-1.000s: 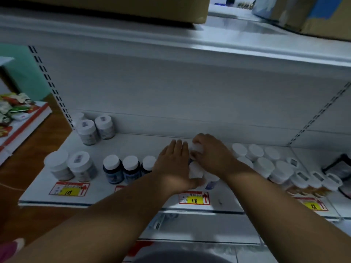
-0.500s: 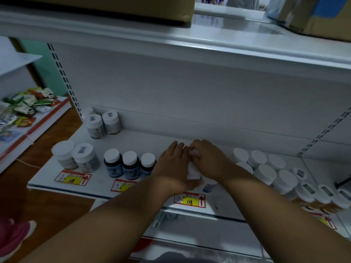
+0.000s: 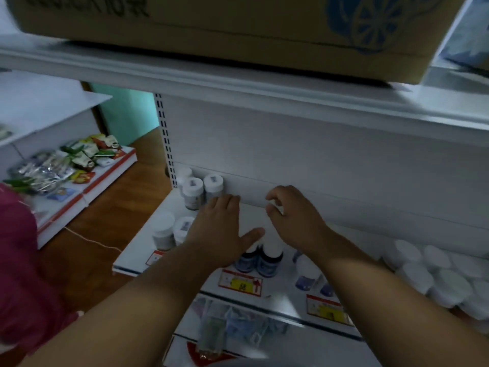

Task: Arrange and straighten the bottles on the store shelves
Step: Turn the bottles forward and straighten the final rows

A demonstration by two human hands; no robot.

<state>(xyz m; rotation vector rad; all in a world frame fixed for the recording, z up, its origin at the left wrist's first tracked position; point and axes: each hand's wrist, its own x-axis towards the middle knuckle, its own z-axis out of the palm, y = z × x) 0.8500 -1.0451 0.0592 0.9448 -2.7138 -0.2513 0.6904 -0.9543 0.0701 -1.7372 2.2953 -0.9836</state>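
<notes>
Nearest us, just below our hands, two dark bottles (image 3: pixel 260 258) stand side by side at the shelf (image 3: pixel 254 215) edge. Our left hand (image 3: pixel 222 229) hovers flat with fingers straight, holding nothing; our right hand (image 3: pixel 293 221) hangs beside it, fingers loosely curled around nothing. We judge we are between bottles, and the next move calls for choosing one and closing on it. Left of our left hand stand two white-capped jars (image 3: pixel 172 231); beyond them, three more (image 3: pixel 201 186) against the back wall.

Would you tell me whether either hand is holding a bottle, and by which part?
Nothing is held: the left hand is flat and open, the right hand loosely curled above the bottles.
</notes>
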